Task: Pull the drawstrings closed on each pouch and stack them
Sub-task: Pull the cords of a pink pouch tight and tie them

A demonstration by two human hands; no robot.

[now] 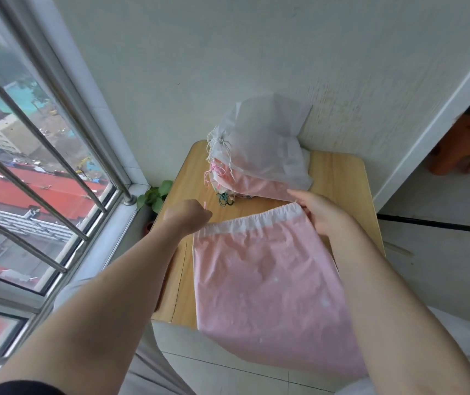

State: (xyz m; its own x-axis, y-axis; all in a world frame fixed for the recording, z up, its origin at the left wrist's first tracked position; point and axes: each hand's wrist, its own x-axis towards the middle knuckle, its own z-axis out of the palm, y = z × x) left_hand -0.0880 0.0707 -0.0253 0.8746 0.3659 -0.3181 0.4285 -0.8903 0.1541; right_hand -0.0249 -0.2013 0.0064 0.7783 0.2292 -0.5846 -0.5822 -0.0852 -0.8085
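Note:
A large pink pouch (270,277) lies across the small wooden table (339,178) and hangs over its near edge. Its white gathered top hem runs between my hands. My left hand (186,215) is curled at the hem's left end and pinches the thin pink drawstring. My right hand (319,212) holds the hem's right end, fingers partly under the cloth. At the back of the table sits a stack of pouches (259,155), a white one on top of a pink one, their strings dangling to the left.
A white wall stands right behind the table. A barred window (28,166) fills the left side, with a small green plant (155,195) in the corner by the sill. Tiled floor lies below and to the right. A wooden stool (461,146) stands at far right.

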